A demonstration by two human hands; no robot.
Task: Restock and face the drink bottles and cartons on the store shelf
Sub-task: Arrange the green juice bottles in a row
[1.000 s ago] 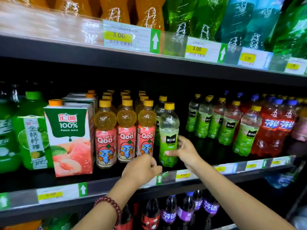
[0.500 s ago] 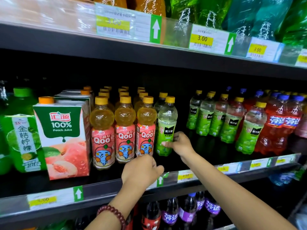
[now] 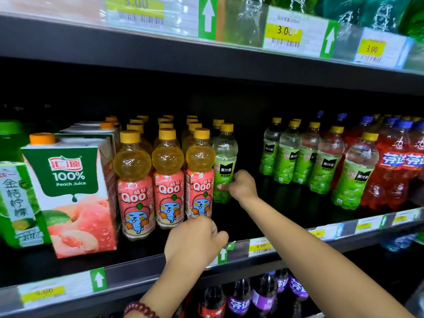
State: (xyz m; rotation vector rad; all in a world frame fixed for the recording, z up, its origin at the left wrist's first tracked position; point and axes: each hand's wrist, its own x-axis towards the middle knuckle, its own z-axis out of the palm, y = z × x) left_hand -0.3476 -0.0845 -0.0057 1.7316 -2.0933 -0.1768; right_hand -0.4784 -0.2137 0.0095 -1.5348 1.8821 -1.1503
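Observation:
My right hand (image 3: 241, 185) grips a green grape drink bottle (image 3: 225, 157) with a yellow cap, low on its label. The bottle stands upright on the middle shelf (image 3: 137, 270), just right of the rows of pink-labelled Qoo bottles (image 3: 167, 184) and set back from the front one. My left hand (image 3: 195, 239) is curled in a loose fist at the shelf's front lip, below the rightmost Qoo bottle; its fingers are hidden and nothing shows in it. A peach juice carton (image 3: 68, 191) stands left of the Qoo rows.
A dark gap lies between the held bottle and a diagonal row of green grape bottles (image 3: 321, 166). Red bottles with blue caps (image 3: 394, 171) fill the far right. A green carton (image 3: 16, 203) is at far left. The upper shelf (image 3: 206, 53) hangs overhead; purple-labelled bottles (image 3: 259, 297) stand below.
My right hand has slid the green bottle back into the shelf, from the front edge to beside the Qoo rows. My left hand stays at the shelf lip. The view has moved closer.

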